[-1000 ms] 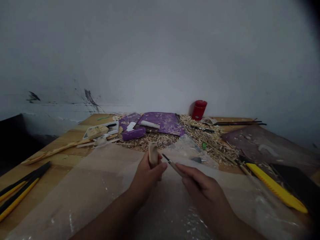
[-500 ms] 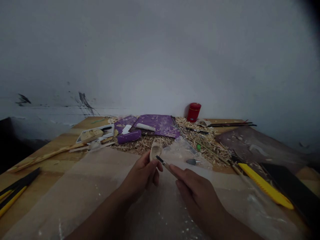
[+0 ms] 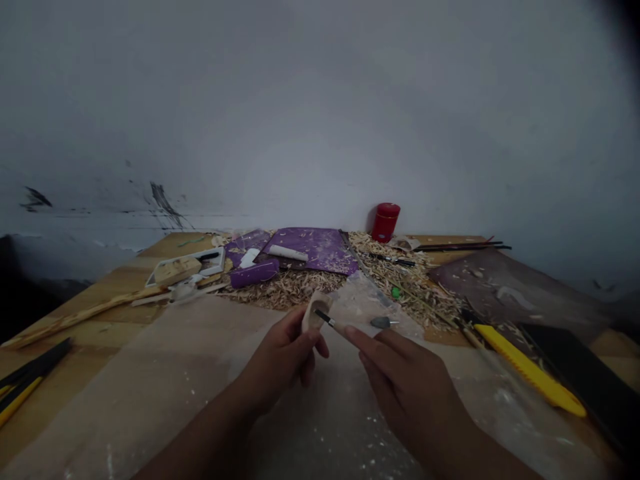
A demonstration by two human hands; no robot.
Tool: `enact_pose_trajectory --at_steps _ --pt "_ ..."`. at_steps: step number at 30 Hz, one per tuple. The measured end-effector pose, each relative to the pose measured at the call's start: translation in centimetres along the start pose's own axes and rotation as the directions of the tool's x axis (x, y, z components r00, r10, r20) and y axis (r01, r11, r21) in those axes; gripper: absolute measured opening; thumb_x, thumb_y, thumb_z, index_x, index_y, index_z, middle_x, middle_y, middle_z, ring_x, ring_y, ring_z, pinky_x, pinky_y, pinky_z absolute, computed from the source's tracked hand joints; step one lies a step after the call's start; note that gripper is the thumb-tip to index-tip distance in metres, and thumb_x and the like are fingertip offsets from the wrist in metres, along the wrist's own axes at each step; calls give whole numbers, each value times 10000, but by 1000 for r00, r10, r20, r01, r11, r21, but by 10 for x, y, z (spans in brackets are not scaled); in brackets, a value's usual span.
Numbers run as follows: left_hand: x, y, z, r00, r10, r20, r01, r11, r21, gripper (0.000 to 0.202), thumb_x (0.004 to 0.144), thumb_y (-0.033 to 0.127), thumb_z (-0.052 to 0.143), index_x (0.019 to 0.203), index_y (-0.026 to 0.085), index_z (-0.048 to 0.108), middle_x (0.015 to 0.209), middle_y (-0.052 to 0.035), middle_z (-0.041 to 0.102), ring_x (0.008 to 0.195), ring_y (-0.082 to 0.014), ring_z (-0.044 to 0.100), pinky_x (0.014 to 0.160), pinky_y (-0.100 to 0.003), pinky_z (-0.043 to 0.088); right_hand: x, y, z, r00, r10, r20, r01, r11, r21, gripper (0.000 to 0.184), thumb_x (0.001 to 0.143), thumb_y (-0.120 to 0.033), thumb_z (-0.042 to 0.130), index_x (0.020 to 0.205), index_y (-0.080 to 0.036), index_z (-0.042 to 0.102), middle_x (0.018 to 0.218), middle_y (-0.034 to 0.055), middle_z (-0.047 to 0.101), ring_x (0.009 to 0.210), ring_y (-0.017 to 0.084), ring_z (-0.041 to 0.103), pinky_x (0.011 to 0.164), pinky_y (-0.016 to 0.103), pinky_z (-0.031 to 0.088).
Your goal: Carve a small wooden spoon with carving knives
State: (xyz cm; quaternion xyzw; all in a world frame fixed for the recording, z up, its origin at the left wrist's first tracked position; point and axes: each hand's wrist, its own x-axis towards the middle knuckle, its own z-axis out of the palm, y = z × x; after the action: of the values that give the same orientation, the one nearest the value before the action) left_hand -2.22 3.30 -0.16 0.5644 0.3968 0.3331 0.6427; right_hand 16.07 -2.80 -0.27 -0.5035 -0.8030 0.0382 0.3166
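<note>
My left hand (image 3: 285, 353) is closed around a small pale piece of wood (image 3: 311, 313) with a hollow in its upper face. A wood carving tool (image 3: 339, 325) with a light handle and a short dark metal blade is gripped in my right hand (image 3: 405, 373). Its blade points up and left, with the tip at the hollow of the wood. Whether the edge is cutting into the wood I cannot tell. Both hands are above a translucent plastic sheet (image 3: 150, 387) on the wooden table (image 3: 115, 273).
Wood shavings (image 3: 285, 291) lie behind my hands, around a purple sheet (image 3: 320, 247) and a red canister (image 3: 385, 222). A white tray (image 3: 220, 267) and a long stick (image 3: 85, 317) are left. A yellow utility knife (image 3: 530, 370) lies right; yellow-black pliers-like handles (image 3: 30, 380) lie far left.
The wood piece in my left hand has turned so its hollow shows more. The tool's tip has moved slightly right and up into the hollow. The view has shifted a little.
</note>
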Motion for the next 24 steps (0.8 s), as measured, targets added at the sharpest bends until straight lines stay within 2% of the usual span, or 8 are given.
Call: enact_pose_trajectory --at_steps 4,7,11,16,19,22,24 --pt "0 0 0 1000 14 9 -14 999 47 187 819 346 484 876 169 505 628 41 550 347 -28 409 321 -146 267 1 0 0 1000 -15 19 15 999 -30 410 861 -112 354 1233 -169 516 749 65 556 649 201 552 554 320 449" --pt "0 0 -2 1000 10 -4 -10 995 99 176 808 332 498 865 167 518 661 33 568 350 -26 409 325 -149 277 1 2 -2 998 -21 53 27 992 -125 425 850 -101 338 1226 -165 527 756 76 572 643 209 568 560 341 468" --pt "1 1 -3 997 7 -79 3 992 127 147 785 313 525 776 167 513 572 53 533 347 -38 413 328 -147 273 1 5 -8 1000 -18 18 22 969 -248 415 841 -112 346 1192 -170 562 749 83 583 624 219 577 533 346 470" --pt "1 3 -2 991 -32 -131 46 993 111 158 791 331 505 758 176 498 448 82 467 304 -43 360 322 -150 236 0 4 -10 999 -24 -28 19 984 -175 380 863 -132 355 1179 -156 565 753 81 579 632 206 571 540 334 465" --pt "0 3 -1 994 -44 -100 51 996 69 143 792 322 500 789 180 497 518 68 514 322 -37 387 333 -150 238 -1 4 -8 999 -34 -34 29 992 -124 379 862 -126 375 1198 -165 545 774 80 581 658 207 569 559 338 463" --pt "-1 1 -1 998 -28 -51 31 998 46 161 780 270 515 919 191 496 635 54 563 357 -37 444 351 -153 261 -1 4 -8 999 -27 -44 22 993 -114 363 862 -132 392 1186 -172 552 753 72 579 646 210 563 546 338 452" --pt "-2 1 -1 1000 -16 -26 18 998 54 218 783 248 505 992 194 481 645 50 572 374 -50 477 362 -159 283 0 4 -9 998 -25 -56 18 993 -114 352 863 -141 400 1176 -173 558 728 66 575 633 212 560 531 334 444"
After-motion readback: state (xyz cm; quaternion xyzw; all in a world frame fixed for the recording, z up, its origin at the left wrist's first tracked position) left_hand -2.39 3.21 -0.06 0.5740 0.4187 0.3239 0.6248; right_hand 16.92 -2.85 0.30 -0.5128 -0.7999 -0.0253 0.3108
